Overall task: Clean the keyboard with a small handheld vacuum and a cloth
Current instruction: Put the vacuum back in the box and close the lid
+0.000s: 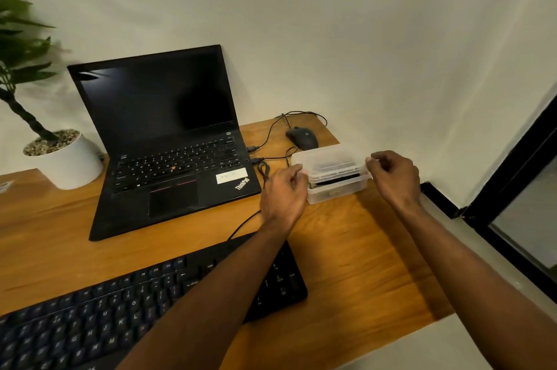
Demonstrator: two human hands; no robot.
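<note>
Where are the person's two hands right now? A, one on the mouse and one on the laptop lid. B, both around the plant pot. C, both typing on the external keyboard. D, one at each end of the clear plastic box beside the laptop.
D: the left hand and the right hand sit at opposite ends of the clear plastic box, which stands on the desk right of the laptop.

both arms extended, left grip (286, 188) and right grip (391, 176) curled.

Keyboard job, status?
Both hands, left and right, gripping box ends. Keyboard untouched. Vacuum, cloth unseen. Cable beside the box.
</note>
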